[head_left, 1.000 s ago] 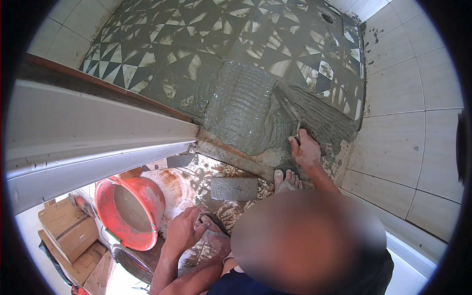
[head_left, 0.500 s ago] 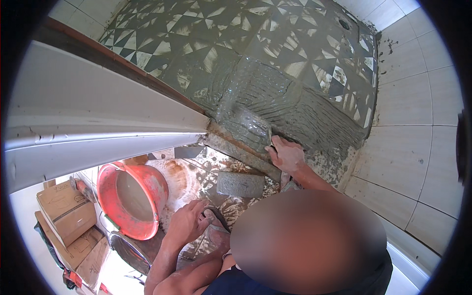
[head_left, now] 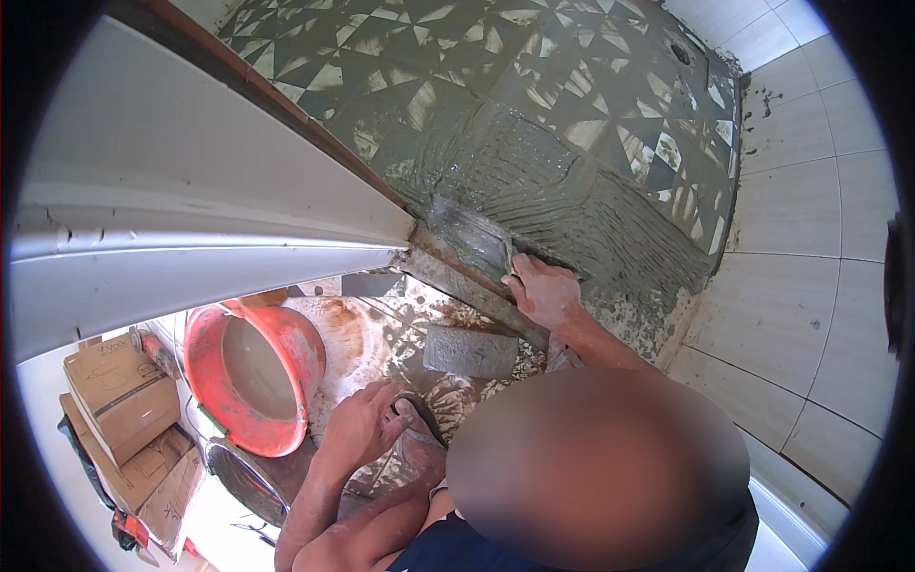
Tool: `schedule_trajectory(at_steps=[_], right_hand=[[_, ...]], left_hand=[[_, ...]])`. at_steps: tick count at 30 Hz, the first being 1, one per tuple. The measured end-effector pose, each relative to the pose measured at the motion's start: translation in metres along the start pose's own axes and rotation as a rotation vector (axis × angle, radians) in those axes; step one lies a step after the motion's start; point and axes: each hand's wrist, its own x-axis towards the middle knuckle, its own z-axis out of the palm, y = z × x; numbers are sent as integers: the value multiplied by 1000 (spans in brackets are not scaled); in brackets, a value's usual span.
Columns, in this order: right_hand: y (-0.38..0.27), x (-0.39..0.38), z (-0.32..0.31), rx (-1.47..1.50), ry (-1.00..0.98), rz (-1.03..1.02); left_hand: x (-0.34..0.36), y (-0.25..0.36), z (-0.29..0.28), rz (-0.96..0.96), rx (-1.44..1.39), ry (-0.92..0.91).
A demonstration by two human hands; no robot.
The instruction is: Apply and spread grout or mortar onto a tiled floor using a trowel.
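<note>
My right hand is closed round the handle of a plastering trowel. The trowel's flat, wet metal blade lies on grey mortar, just inside the doorway sill. Comb-like ridges run through the mortar to the right of the blade. Low at my left knee, my left hand hangs loosely with bent fingers, and no tool shows in it. Below its fingertips is my foot in a sandal. Part of the trowel's handle is hidden under my right hand.
A red bucket of cloudy liquid stands left, near cardboard boxes and a dark round container. A grey block lies before the sill. A white door frame rises left; wall tiles stand right. Mortar-smeared patterned tiles lie beyond.
My right hand has moved slightly left with the trowel, bringing the blade closer to the door frame. My left hand stays by my foot. The whole view has shifted a little.
</note>
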Motion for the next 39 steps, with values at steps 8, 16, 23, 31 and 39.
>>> schedule_trajectory(at_steps=[8,16,23,31,39], right_hand=[[2,-3,-11,12,67,-20],[14,-10,-9,-44,-91,-50],[12,5,-8,-18,-71,56],[17,29,-22,104,-64,191],[11,96,-25,1357,152,539]], left_hand=[[-1,-2,-1,37,19,70],[4,-3,1,68,26,82],[5,0,3,52,35,14],[4,-1,2,61,19,32],[0,-3,3,54,39,37]])
